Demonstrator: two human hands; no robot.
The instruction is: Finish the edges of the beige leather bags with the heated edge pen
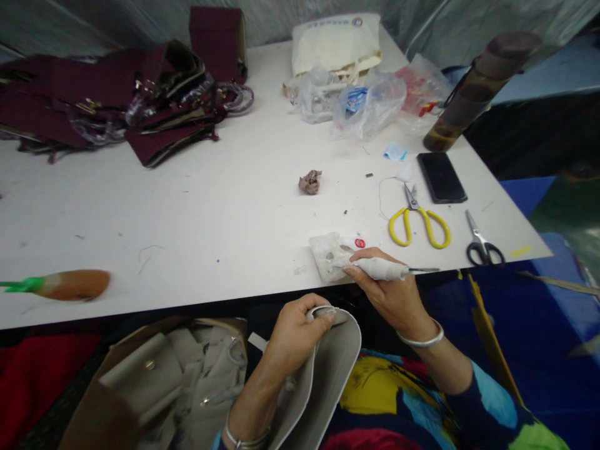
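Note:
My left hand (295, 334) is closed on the curved rim of a pale grey bag piece (328, 375) held over my lap. My right hand (389, 290) grips a white-wrapped tool (382, 269) with a thin metal end. The tool's tip rests in a small clear glue-smeared tray (328, 253) at the table's near edge. Both wrists wear a silver bangle.
Yellow-handled scissors (419, 224), black-handled scissors (482, 244) and a dark phone (441, 177) lie to the right on the white table (210, 200). Maroon bags (122, 100) are heaped at the back left, plastic bags (360, 100) at the back. Beige bags (187, 375) sit in a box below.

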